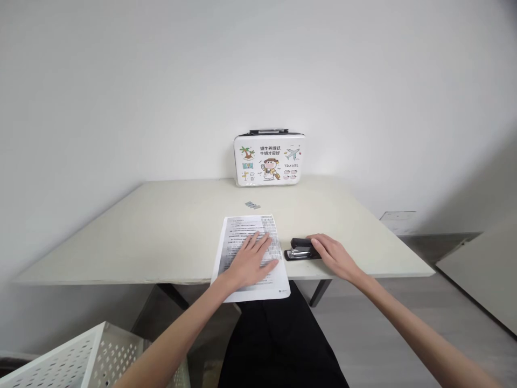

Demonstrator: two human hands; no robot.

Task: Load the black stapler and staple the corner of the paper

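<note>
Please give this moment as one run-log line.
left hand: open, flat on printed sheet | right hand: gripping black stapler, right of sheet | grey strips: beyond sheet | white case: upright at table's back

Left hand (253, 260): bare, with slender fingers and thumb. Right hand (332, 253): bare, likewise slender. Left forearm (181, 330) and right forearm (404, 315): uncovered, broadening behind each wrist. Lower garment (278, 345): black, plain, located between and below both hands; fold detail indistinct.

A cartoon-printed white case (270, 161) stands by the wall (161, 97), a perforated white basket (115, 353) at lower left
</note>
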